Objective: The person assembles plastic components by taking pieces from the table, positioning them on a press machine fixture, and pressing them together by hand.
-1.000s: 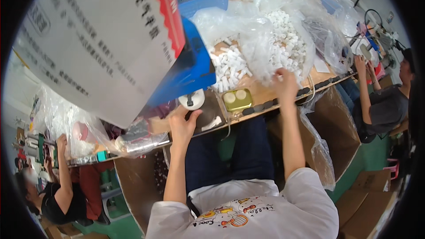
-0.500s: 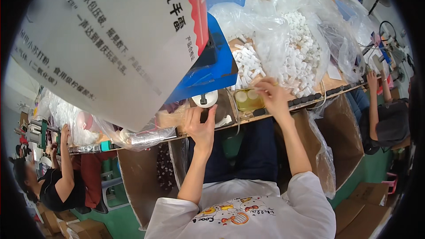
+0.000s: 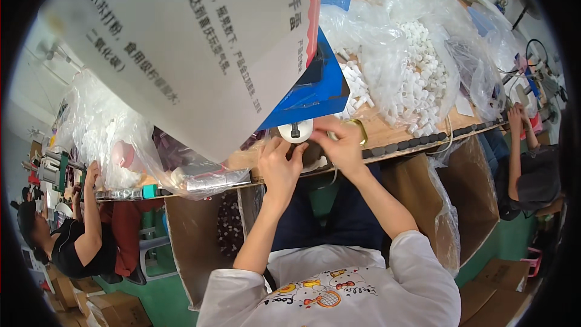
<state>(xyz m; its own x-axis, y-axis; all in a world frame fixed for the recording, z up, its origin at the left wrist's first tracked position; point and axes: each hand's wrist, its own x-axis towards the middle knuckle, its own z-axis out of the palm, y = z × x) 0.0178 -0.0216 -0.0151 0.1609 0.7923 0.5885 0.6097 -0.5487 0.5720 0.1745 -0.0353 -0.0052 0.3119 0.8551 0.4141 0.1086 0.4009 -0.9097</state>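
In front of a blue bench machine [image 3: 321,95] with a round white disc [image 3: 289,134] and a dark bolt on it, both my hands work close together. My left hand [image 3: 279,169] is closed at the disc's lower left, fingers curled and thumb toward the bolt. Just right of the disc, my right hand [image 3: 344,150] is closed too, its fingertips pinched and pointing left. Whatever either hand holds is too small or hidden to make out. A yellowish shallow dish [image 3: 363,132] shows partly behind my right hand.
Many small white tubes [image 3: 417,85] spill from clear plastic bags [image 3: 375,30] on the bench. A large printed sheet [image 3: 181,42] covers the upper left. Beneath the bench edge stand open cardboard boxes [image 3: 196,248]. One person [image 3: 75,242] works at left, another [image 3: 529,166] at right.
My right hand has moved left from the yellowish dish to the disc, beside my left hand. The view has shifted, so the sheet and machine appear farther right.
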